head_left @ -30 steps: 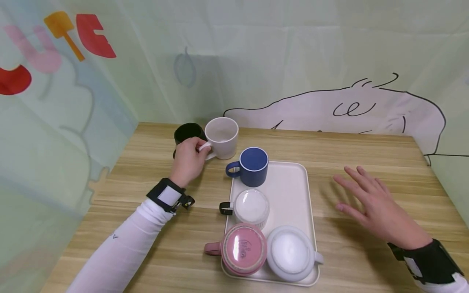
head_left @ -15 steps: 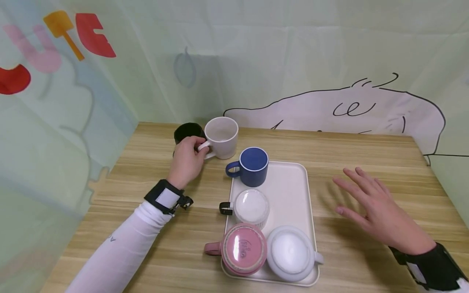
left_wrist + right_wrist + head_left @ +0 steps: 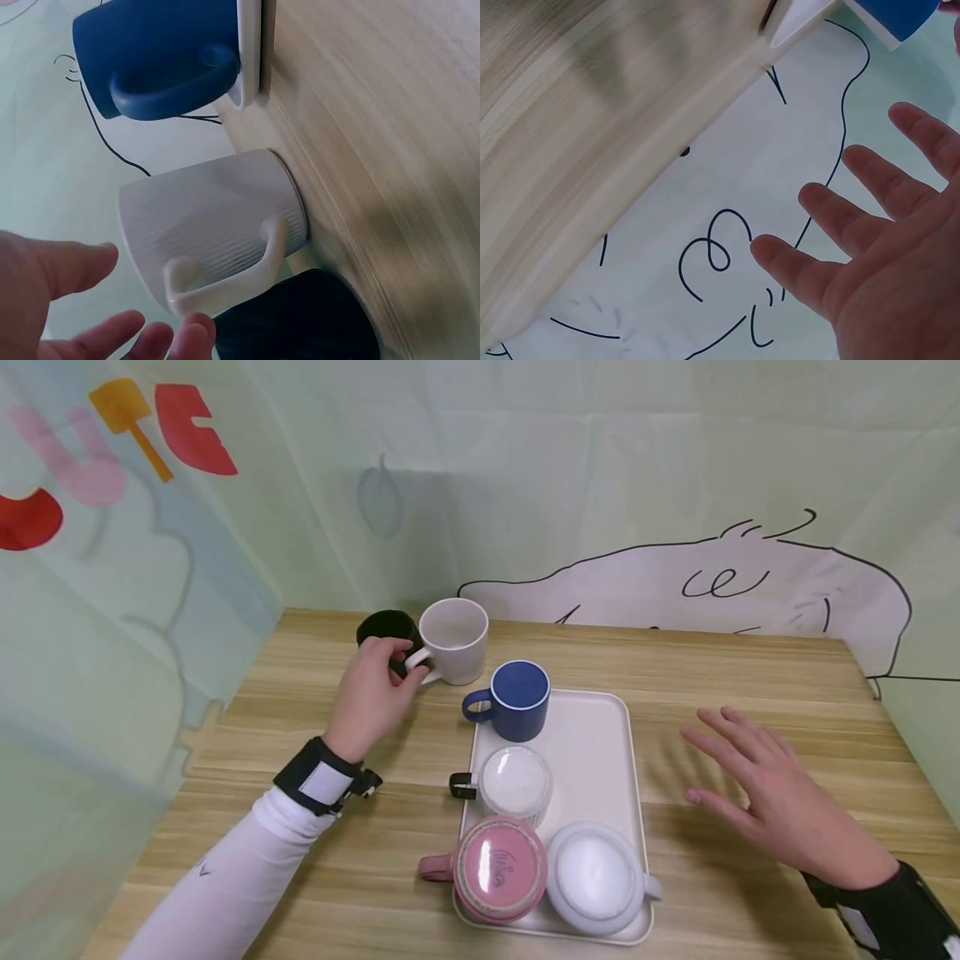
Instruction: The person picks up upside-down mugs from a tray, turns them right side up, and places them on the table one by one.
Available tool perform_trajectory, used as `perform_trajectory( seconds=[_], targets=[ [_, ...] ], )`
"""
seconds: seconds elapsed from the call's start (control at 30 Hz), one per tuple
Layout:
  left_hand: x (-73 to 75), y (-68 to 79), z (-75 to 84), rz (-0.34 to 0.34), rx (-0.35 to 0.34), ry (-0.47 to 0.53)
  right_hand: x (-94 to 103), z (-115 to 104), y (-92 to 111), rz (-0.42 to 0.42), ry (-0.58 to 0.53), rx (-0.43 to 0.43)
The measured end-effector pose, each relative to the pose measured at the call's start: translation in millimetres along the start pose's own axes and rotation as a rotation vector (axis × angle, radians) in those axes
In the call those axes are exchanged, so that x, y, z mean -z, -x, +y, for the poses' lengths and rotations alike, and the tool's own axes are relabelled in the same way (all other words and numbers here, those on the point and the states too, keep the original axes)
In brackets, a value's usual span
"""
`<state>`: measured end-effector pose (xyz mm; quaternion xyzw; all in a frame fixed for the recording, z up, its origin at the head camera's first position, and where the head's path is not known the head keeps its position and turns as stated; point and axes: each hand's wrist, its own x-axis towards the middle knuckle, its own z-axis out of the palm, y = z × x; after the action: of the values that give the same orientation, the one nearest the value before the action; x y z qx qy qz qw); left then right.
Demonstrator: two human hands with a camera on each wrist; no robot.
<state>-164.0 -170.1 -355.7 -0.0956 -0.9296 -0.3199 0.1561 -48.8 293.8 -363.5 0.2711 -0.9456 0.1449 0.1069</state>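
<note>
My left hand (image 3: 375, 697) is beside the handle of a white ribbed mug (image 3: 462, 652), which stands upright at the table's back. Its thumb and fingers are spread apart around the handle (image 3: 232, 292), and a fingertip (image 3: 196, 334) looks close to or touching it. A black mug (image 3: 381, 625) stands just left of the white one, partly behind this hand. My right hand (image 3: 776, 806) hovers over the table right of the tray, fingers (image 3: 862, 232) spread, holding nothing. An upright blue mug (image 3: 519, 714) sits on the tray's back left corner.
On the pale tray (image 3: 596, 735) are an upturned white mug (image 3: 516, 781) with a black handle, an upturned pink mug (image 3: 500, 870) and an upturned pale mug (image 3: 596, 878). A printed curtain (image 3: 600, 468) hangs behind the wooden table (image 3: 727, 668).
My left thumb and fingers have let go of the white mug's handle, and that hand has drawn slightly back to the left. The mugs stay put. My right hand has dropped slightly.
</note>
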Motion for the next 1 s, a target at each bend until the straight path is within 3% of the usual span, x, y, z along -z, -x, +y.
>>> perform_trajectory(
  seconds=[0.17,0.5,1.0],
  targets=[
    [7.2,9.0,5.6,-0.010,-0.039,-0.015,2.3,-5.3,0.2,-0.009,-0.011,-0.001],
    [20.9,27.7,14.0,-0.017,-0.193,-0.071,5.7,-17.7,2.9,-0.028,-0.024,0.034],
    [25.1,55.5,9.3,-0.089,-0.299,-0.184,7.6,-43.3,10.6,-0.041,-0.006,0.150]
  ],
)
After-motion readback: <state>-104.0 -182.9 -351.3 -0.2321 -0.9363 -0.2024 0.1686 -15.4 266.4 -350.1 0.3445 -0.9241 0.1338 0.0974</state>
